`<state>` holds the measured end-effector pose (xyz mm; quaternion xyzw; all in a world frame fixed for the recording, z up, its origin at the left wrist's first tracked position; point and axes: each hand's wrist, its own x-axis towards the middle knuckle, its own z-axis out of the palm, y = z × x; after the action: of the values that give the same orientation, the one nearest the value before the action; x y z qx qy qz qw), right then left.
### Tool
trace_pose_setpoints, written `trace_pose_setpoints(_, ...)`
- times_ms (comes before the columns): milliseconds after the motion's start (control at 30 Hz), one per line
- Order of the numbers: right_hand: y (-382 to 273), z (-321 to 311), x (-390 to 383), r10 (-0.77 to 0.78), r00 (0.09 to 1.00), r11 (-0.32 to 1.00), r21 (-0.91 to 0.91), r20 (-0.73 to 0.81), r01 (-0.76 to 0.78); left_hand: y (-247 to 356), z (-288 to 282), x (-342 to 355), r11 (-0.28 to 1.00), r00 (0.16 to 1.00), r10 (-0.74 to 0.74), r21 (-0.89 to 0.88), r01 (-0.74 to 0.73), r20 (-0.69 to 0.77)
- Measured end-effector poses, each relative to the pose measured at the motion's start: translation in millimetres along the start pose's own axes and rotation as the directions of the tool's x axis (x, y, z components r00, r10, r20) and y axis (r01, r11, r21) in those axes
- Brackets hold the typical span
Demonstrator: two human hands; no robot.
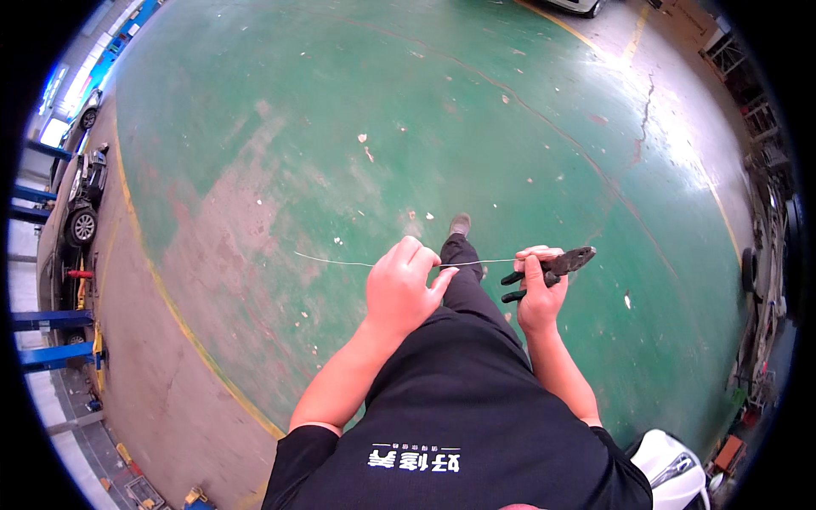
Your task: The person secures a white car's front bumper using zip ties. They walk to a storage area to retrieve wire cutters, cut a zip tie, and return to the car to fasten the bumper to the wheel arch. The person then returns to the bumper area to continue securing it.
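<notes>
A thin, pale wire (486, 263) runs between my two hands at waist height. The thumb and fingers of my left hand (398, 287) pinch it, and its free end sticks out to the left with a slight bend. In my right hand (542, 299) is a pair of pliers (573, 260) with black handles. Their dark head points to the right, away from the wire, and the handles spread toward the left. The wire's right end reaches the fingers of my right hand, where its tip is hidden.
I am over a worn green workshop floor (340, 102) with scattered pale chips. To the left are a car (72, 217) and blue lift arms (53, 320) beyond a yellow line. A white car (667, 467) shows at lower right. Assorted parts (756, 340) line the right side.
</notes>
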<state>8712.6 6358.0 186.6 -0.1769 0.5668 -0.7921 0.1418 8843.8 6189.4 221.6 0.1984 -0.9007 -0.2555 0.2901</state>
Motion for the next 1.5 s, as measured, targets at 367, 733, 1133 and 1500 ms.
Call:
trace_pose_setpoints(367, 75, 108, 365, 0.249, 0.968, 0.939, 0.234, 0.039, -0.251, -120, 41, 321, 0.998, 0.999, -0.052, 0.018, 0.052, 0.001)
trace_pose_setpoints(733, 157, 219, 694, 0.348, 0.934, 0.933, 0.069, 0.078, -0.353, -302, 121, 597, 0.976, 0.978, -0.159, -0.129, 0.176, 0.138)
trace_pose_setpoints(1133, 214, 301, 1092, 0.265, 0.923, 0.905, 0.402, -0.28, -0.138, -523, 179, 1036, 0.991, 0.981, -0.005, -0.129, 0.031, 0.194)
trace_pose_setpoints(1500, 329, 349, 1447, 0.475, 0.816, 0.773, 0.599, -0.328, -0.209, -665, 298, 1384, 0.993, 0.991, -0.11, 0.056, 0.106, 0.075)
